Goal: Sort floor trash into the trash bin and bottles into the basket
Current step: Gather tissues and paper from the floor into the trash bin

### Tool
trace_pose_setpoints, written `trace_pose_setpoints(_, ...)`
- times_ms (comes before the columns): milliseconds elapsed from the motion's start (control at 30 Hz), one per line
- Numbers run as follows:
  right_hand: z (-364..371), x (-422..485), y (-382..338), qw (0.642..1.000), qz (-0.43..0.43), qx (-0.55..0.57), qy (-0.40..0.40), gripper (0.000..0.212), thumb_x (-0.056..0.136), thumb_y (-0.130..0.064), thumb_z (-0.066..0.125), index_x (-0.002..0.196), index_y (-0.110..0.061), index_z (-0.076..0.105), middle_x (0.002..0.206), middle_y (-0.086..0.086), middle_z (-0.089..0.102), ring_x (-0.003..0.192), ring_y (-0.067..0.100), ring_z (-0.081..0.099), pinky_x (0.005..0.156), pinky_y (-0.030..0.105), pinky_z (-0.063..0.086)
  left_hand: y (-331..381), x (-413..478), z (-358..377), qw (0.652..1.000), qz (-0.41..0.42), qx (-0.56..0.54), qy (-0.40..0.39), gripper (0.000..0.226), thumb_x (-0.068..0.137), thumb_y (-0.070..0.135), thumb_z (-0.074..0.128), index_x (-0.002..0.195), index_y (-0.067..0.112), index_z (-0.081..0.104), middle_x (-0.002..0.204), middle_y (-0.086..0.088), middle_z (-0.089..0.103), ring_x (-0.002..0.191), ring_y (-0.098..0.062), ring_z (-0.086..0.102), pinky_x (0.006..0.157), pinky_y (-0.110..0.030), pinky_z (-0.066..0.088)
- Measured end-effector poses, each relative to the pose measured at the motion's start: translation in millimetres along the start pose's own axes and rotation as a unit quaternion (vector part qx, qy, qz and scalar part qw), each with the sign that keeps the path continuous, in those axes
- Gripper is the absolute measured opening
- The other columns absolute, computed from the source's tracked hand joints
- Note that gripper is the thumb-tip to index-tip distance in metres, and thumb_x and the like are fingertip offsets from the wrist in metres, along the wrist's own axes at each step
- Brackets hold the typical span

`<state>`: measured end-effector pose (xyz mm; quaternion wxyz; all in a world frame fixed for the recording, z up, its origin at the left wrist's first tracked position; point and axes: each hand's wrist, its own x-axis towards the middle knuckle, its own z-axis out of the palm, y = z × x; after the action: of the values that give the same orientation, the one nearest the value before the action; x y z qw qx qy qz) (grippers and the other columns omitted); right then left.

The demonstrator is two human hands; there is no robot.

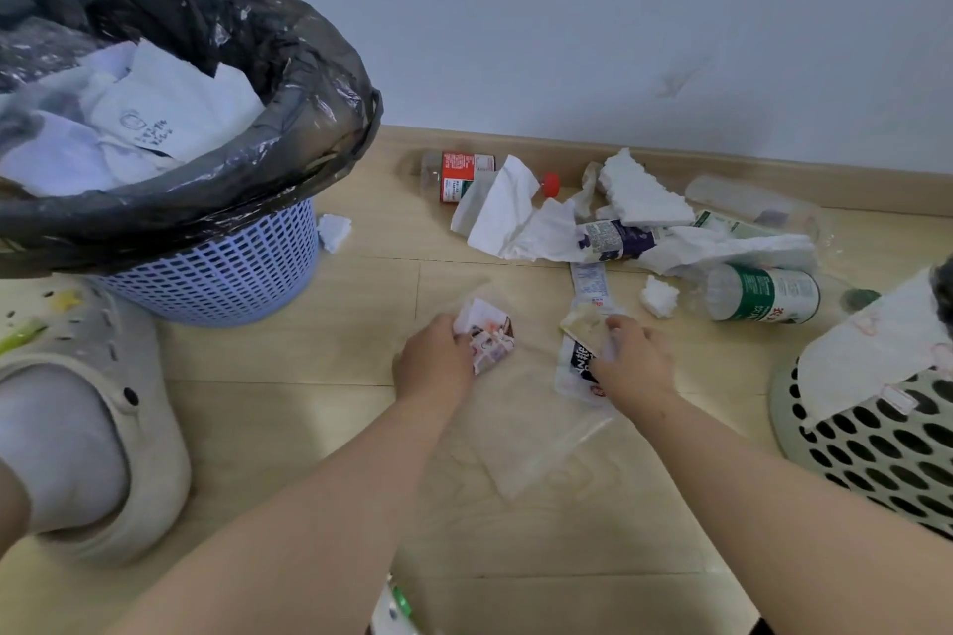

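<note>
**While crouched at floor level: one wrapper in each hand, bottles still on floor**

Gripping crumpled white printed paper wrapper point(490, 333) in left hand point(436, 356), fingers curled round it. Cannot tell whether touching floor or just off it.

Pinching white-and-black plastic sachet point(575, 366) with right hand point(631, 356), fingers curled over its upper end. Lower end lying on clear flat plastic bag point(531, 449), spread on light wooden floor point(309, 418) below and between both hands.

Got blue lattice plastic trash bin point(232, 268) with black liner well up-left of left hand, stuffed with white paper. Small white foam chunk point(334, 230) just beside its foot.

Got pale green perforated plastic basket point(876, 438) near right of right hand, white sheet draped over its rim.

Beyond both hands, near wall, all lying flat:
- clear red-label bottle point(454, 175), partly under white tissue sheet point(510, 217)
- purple-label bottle point(613, 240), between tissue and broken white foam slab point(639, 191)
- green-label bottle point(763, 294), up-right of right hand, close to basket
- second white foam lump point(659, 297), just beyond right hand

Grey clog shoe point(118, 402) well left of left hand, below bin.
</note>
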<state>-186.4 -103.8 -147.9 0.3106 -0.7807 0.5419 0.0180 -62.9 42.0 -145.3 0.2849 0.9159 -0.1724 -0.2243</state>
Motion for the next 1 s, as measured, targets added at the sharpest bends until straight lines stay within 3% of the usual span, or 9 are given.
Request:
trace_pose_setpoints(133, 14.1, -24.1, 1.8, 0.997, -0.020, 0.070, 0.022, 0.052, 0.088, -0.007, 0.052, 0.138, -0.016, 0.041, 0.133, 0.014, 0.040, 0.113, 0.030, 0.049, 0.096, 0.030, 0.039, -8.1, 7.9, -8.9, 0.997, -0.058, 0.017, 0.042, 0.023, 0.098, 0.020, 0.037, 0.108, 0.009, 0.055, 0.112, -0.013, 0.063, 0.105, -0.031, 0.056, 0.088, -0.034, 0.038)
trace_pose_setpoints(200, 24.3, -40.1, 2.1, 0.995, -0.040, 0.085, 0.020, 0.046, 0.091, -0.008, 0.051, 0.136, -0.013, 0.043, 0.124, 0.015, 0.049, 0.105, 0.027, 0.052, 0.082, 0.024, 0.037, -6.6, 2.4, -11.0, 0.996, -0.070, -0.009, 0.057, 0.022, 0.098, 0.020, 0.037, 0.106, 0.011, 0.054, 0.109, -0.012, 0.063, 0.103, -0.030, 0.056, 0.089, -0.035, 0.038)
trace_pose_setpoints(333, 32.6, -57.3, 7.4, 0.994, -0.058, 0.092, -0.001, 0.042, 0.090, -0.009, 0.054, 0.131, -0.012, 0.046, 0.109, 0.011, 0.061, 0.093, 0.022, 0.056, 0.069, 0.021, 0.033, 0.0, -13.1, -8.1, 0.992, -0.014, -0.102, 0.075, 0.018, 0.096, 0.021, 0.044, 0.100, 0.008, 0.056, 0.090, -0.006, 0.062, 0.086, -0.028, 0.055, 0.071, -0.032, 0.038)
trace_pose_setpoints(467, 18.5, -63.6, 9.7, 0.981, -0.001, 0.192, 0.029, 0.009, 0.088, -0.008, 0.057, 0.097, -0.011, 0.058, 0.079, -0.002, 0.058, 0.067, 0.010, 0.057, 0.055, 0.010, 0.038, 3.0, -19.5, -8.8, 0.984, 0.008, -0.173, 0.032, 0.022, 0.093, 0.029, 0.055, 0.083, 0.010, 0.053, 0.067, 0.005, 0.046, 0.071, -0.019, 0.046, 0.057, -0.027, 0.033)
trace_pose_setpoints(533, 11.4, -63.2, 5.7, 0.954, 0.045, 0.292, 0.048, 0.005, 0.085, -0.008, 0.059, 0.091, -0.007, 0.059, 0.074, -0.002, 0.056, 0.070, 0.016, 0.054, 0.064, 0.020, 0.042, 2.7, -18.3, -9.3, 0.974, 0.001, -0.226, -0.005, 0.020, 0.091, 0.029, 0.058, 0.081, 0.012, 0.056, 0.070, 0.004, 0.050, 0.070, -0.017, 0.049, 0.062, -0.026, 0.038)
trace_pose_setpoints(667, 3.2, -63.0, -24.0, 0.841, 0.067, 0.537, -0.022, 0.006, 0.087, 0.000, 0.061, 0.084, -0.006, 0.058, 0.074, 0.006, 0.059, 0.061, 0.014, 0.058, 0.067, 0.025, 0.052, 4.8, -19.8, -4.4, 0.954, -0.007, -0.287, -0.083, 0.013, 0.090, 0.030, 0.059, 0.094, 0.018, 0.064, 0.097, -0.008, 0.069, 0.093, -0.025, 0.065, 0.084, -0.038, 0.052)
trace_pose_setpoints(767, 10.8, -60.0, -42.5, 0.841, 0.055, 0.536, -0.057, 0.009, 0.086, -0.001, 0.063, 0.081, -0.007, 0.058, 0.080, 0.012, 0.062, 0.066, 0.018, 0.062, 0.058, 0.019, 0.053, 6.7, -21.7, -3.1, 0.939, 0.000, -0.321, -0.124, 0.015, 0.090, 0.027, 0.059, 0.101, 0.018, 0.065, 0.095, -0.003, 0.070, 0.089, -0.020, 0.065, 0.088, -0.038, 0.051)
trace_pose_setpoints(867, 18.4, -58.6, -51.0, 0.851, 0.050, 0.517, -0.074, 0.008, 0.088, -0.004, 0.062, 0.080, -0.006, 0.061, 0.076, 0.011, 0.065, 0.063, 0.016, 0.063, 0.057, 0.018, 0.054, 6.6, -19.5, -4.6, 0.937, 0.034, -0.322, -0.133, 0.013, 0.088, 0.026, 0.064, 0.094, 0.014, 0.061, 0.079, 0.001, 0.064, 0.072, -0.013, 0.059, 0.071, -0.030, 0.051)
trace_pose_setpoints(1000, 14.1, -49.0, -58.8, 0.857, 0.049, 0.500, -0.117, 0.026, 0.097, -0.022, 0.050, 0.082, -0.005, 0.063, 0.075, 0.012, 0.066, 0.068, 0.019, 0.064, 0.063, 0.024, 0.056, 4.2, -11.0, -2.3, 0.946, -0.009, -0.317, -0.064, 0.019, 0.071, 0.021, 0.072, 0.087, 0.018, 0.062, 0.079, -0.002, 0.066, 0.077, -0.023, 0.064, 0.071, -0.035, 0.055)
